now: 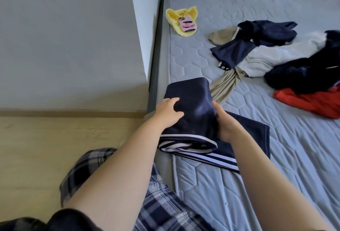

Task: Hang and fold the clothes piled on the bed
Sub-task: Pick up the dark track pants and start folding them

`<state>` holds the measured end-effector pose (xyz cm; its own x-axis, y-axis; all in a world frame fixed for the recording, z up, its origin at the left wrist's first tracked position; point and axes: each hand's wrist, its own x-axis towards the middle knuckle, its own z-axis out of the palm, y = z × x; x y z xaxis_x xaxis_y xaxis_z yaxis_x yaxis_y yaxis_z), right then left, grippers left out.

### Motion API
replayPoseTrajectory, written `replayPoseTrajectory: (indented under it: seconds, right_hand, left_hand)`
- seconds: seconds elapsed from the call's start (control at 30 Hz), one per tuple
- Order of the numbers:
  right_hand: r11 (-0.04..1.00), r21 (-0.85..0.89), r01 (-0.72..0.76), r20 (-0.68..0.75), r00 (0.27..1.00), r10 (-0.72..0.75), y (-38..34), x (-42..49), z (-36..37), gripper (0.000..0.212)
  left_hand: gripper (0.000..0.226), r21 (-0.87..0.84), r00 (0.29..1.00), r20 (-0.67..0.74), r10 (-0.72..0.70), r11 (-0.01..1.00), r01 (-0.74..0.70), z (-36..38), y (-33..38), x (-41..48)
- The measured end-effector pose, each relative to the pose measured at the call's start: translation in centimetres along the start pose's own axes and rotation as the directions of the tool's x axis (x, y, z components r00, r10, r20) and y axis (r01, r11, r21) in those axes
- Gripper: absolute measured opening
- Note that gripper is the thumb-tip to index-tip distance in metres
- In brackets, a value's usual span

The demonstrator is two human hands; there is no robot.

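At the near left edge of the bed's mattress (pixel 239 184), about the middle of the view, a folded navy garment (pixel 191 102) with white stripes along its near hem is between both hands. The left hand (pixel 169 112) lies on top of its left side, fingers spread and nearly straight, pressing on the cloth. The right hand (pixel 225 124) grasps the garment's right edge, thumb on top and fingers tucked out of sight beneath. The bundle overhangs the mattress edge at nine o'clock; whether it is lifted or resting I cannot tell.

Under it, toward four o'clock, a flat navy piece (pixel 252 131) with matching white stripes lies spread on the mattress.

Toward two o'clock sits the pile of clothes (pixel 276 54): dark navy items, a white garment (pixel 266 56), a beige garment (pixel 226 83) trailing down toward the bundle, and a red garment (pixel 312 102) at the pile's near side, around three o'clock.

Near twelve o'clock, by the mattress's left edge, a yellow cloth (pixel 185 13) lies with a phone (pixel 186 25) in a pink case on it, well apart from the pile.

At nine o'clock are a pale wall (pixel 73 37) and wooden floor (pixel 55 138); at six o'clock, the person's plaid trousers (pixel 161 203).
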<state>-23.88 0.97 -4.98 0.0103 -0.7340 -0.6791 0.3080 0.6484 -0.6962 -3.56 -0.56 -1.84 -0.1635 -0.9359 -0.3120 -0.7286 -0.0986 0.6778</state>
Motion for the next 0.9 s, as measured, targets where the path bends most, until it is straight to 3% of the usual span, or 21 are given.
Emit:
replayPoseTrajectory:
  seconds: [0.07,0.1,0.2,0.27,0.37,0.47,0.53,0.67,0.8,0.9]
  right_hand:
    - [0.976,-0.219,0.005,-0.094,0.995,-0.026,0.4,-0.4,1.1,0.056]
    - [0.963,-0.269,0.020,-0.132,0.990,-0.057,0.6,-0.5,1.8,0.050]
    - [0.969,-0.247,0.008,-0.109,0.993,-0.036,1.3,-0.8,3.5,0.034]
    - [0.971,-0.223,-0.083,-0.029,0.997,0.078,1.9,-1.2,3.9,0.032]
    - [0.922,-0.337,-0.190,-0.013,0.980,0.197,2.6,-1.8,3.7,0.028]
    - [0.907,-0.385,-0.170,0.036,0.979,0.199,2.3,-1.8,2.8,0.031]
    - [0.958,-0.266,-0.110,0.065,0.989,0.131,1.7,-1.5,2.5,0.033]
    - [0.975,-0.214,0.066,-0.158,0.982,-0.102,3.4,-0.4,3.1,0.038]
    - [0.926,-0.373,-0.057,-0.288,0.956,-0.058,5.5,0.3,3.2,0.044]
    - [0.854,-0.502,-0.141,-0.202,0.978,0.042,3.9,-0.4,2.8,0.033]
  left_hand:
    - [0.060,0.021,0.987,-0.102,-0.120,0.992,0.123,0.7,-0.2,0.4]
    - [0.059,-0.050,0.973,-0.133,-0.187,0.982,0.182,0.8,-0.5,0.7]
    - [0.050,-0.329,0.938,-0.084,-0.336,0.898,0.292,0.2,-1.8,1.3]
    - [0.049,-0.387,0.934,-0.037,-0.356,0.867,0.315,-0.4,-2.7,1.2]
    - [0.058,-0.349,0.950,0.028,-0.311,0.887,0.301,-0.4,-3.5,0.7]
    - [0.070,-0.192,0.967,0.022,-0.255,0.948,0.254,0.2,-3.7,0.5]
    - [0.077,-0.164,0.974,0.005,-0.226,0.961,0.224,0.3,-3.6,0.7]
    - [0.092,-0.092,0.974,0.021,-0.225,0.970,0.226,0.6,-3.7,1.0]
    - [0.099,-0.132,0.927,0.060,-0.370,0.918,0.375,0.5,-4.2,1.1]
    - [0.093,-0.207,0.912,0.139,-0.385,0.889,0.407,0.3,-4.2,0.9]
